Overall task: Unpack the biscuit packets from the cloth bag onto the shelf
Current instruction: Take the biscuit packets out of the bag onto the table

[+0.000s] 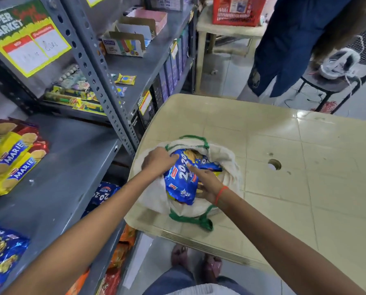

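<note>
A white cloth bag (224, 160) with green handles lies open on the beige table (284, 145). Blue 20-20 biscuit packets fill its mouth. The top blue packet (181, 182) stands tilted, half out of the bag. My left hand (157, 160) grips its upper left edge. My right hand (207, 182) holds its right side, fingers around the packet. A second blue packet (209, 163) lies deeper in the bag. On the grey shelf (67, 171) to the left lie yellow Marie packets (9, 158) and a blue 20-20 packet (1, 254).
Steel shelf uprights (105, 86) stand between shelf and table. More packets sit on a lower shelf level (105, 192). A person in blue clothes (288, 43) stands behind the table. A red basket (237, 9) rests on a far table. My feet (197, 260) show below.
</note>
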`<act>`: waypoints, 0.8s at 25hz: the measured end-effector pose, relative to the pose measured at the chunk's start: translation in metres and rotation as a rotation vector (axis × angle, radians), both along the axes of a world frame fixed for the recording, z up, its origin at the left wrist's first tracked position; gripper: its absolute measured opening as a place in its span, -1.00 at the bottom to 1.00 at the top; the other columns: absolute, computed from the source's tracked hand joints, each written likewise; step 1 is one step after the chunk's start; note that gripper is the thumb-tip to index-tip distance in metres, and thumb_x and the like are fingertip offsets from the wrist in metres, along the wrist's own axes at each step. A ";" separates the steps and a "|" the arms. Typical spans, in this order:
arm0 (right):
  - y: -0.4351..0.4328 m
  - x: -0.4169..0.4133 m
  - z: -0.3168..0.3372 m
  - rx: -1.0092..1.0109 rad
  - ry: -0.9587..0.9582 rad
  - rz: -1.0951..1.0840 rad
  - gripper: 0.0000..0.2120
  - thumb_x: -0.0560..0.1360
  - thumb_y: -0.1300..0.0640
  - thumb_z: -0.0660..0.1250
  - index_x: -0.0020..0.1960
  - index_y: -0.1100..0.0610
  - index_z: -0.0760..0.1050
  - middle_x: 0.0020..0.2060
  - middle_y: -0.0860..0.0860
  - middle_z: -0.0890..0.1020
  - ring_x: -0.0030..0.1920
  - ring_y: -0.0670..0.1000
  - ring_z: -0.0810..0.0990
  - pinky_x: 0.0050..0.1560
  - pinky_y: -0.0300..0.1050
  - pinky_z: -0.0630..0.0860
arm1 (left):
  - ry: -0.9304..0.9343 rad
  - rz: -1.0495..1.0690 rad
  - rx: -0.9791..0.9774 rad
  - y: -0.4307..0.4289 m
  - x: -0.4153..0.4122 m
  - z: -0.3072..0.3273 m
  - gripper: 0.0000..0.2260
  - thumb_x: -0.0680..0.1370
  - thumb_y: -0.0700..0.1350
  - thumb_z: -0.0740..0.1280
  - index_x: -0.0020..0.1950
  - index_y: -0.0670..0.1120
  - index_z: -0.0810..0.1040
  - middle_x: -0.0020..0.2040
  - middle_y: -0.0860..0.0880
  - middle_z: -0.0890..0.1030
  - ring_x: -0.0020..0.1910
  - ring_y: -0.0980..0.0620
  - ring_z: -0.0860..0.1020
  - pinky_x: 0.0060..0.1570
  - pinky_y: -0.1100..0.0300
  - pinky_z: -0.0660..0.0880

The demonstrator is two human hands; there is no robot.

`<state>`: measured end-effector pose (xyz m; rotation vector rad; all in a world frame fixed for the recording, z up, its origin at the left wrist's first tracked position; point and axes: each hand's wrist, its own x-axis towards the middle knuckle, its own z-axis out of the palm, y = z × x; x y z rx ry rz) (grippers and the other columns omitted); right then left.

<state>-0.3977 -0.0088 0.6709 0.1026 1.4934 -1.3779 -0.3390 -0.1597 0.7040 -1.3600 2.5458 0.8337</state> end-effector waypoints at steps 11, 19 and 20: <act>-0.020 0.000 0.023 -0.055 -0.178 0.009 -0.68 0.41 0.14 0.47 0.10 0.13 0.46 -0.04 0.07 0.49 -0.06 0.03 0.56 0.02 -0.01 0.62 | -0.153 0.069 0.623 -0.009 0.020 0.014 -0.38 0.42 0.37 0.24 0.29 -0.05 0.44 0.25 -0.11 0.57 -0.09 0.02 0.61 -0.22 0.21 0.55; -0.029 0.014 0.020 -0.109 0.249 -0.172 -0.66 0.41 0.22 0.40 0.15 0.16 0.41 -0.11 0.04 0.65 -0.33 -0.11 0.66 -0.51 -0.29 0.52 | 0.050 0.179 0.653 -0.030 0.025 0.008 -0.36 0.45 0.40 0.14 0.25 -0.08 0.49 0.21 -0.15 0.56 0.01 -0.06 0.58 0.03 0.11 0.50; -0.024 0.012 0.018 -0.112 0.263 -0.201 -0.65 0.43 0.20 0.38 0.18 0.18 0.42 -0.06 0.08 0.66 -0.27 -0.07 0.66 -0.45 -0.26 0.54 | 0.068 0.170 0.646 -0.029 0.023 0.009 -0.37 0.47 0.37 0.13 0.28 -0.08 0.47 0.25 -0.14 0.53 0.12 -0.08 0.55 0.15 0.06 0.45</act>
